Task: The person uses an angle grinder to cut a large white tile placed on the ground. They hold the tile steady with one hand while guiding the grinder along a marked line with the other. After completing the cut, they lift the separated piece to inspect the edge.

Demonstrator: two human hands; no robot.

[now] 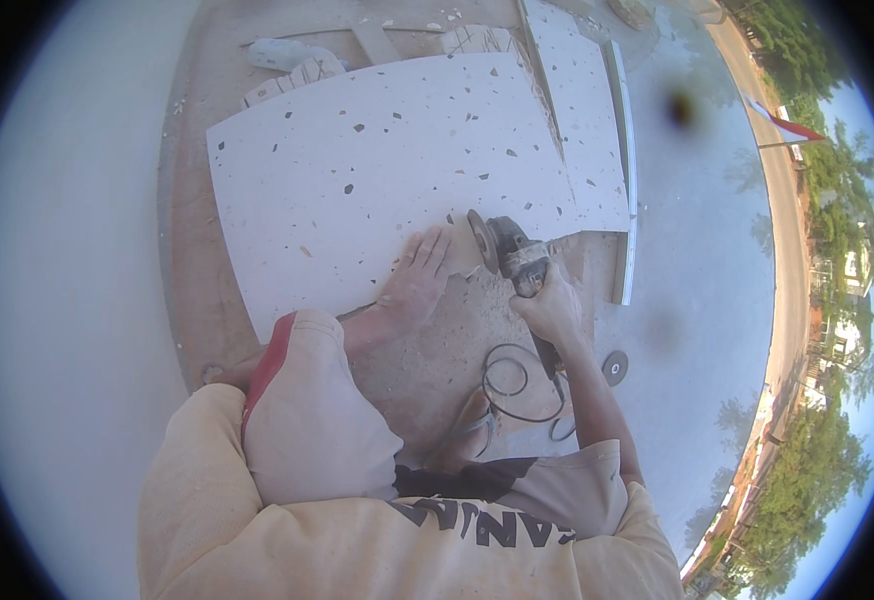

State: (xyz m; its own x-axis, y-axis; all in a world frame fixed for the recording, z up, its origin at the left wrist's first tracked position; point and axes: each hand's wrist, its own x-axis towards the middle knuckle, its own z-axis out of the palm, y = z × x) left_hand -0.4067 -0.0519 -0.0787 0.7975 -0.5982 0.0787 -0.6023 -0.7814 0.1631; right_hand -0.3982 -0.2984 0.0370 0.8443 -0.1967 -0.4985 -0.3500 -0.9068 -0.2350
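Note:
A large white slab speckled with dark chips (367,150) lies before me, its near edge jagged below the cut. My left hand (419,275) rests flat on that near edge, fingers stretched out, holding nothing. In my right hand (554,308) is an angle grinder (524,262), gripped round its body. The grinder's disc (481,241) stands on edge at the slab's near right part, just right of my left fingertips. Whether it spins or bites into the slab, I cannot tell. A dark cord (525,415) loops below the grinder.
Beside my right forearm a loose round disc (615,367) lies on the grey floor. A narrower speckled piece (592,120) and a long metal strip (626,200) lie on the right. White blocks (302,78) and a clear plastic bottle (279,54) are at the back. My foot (472,425) shows below.

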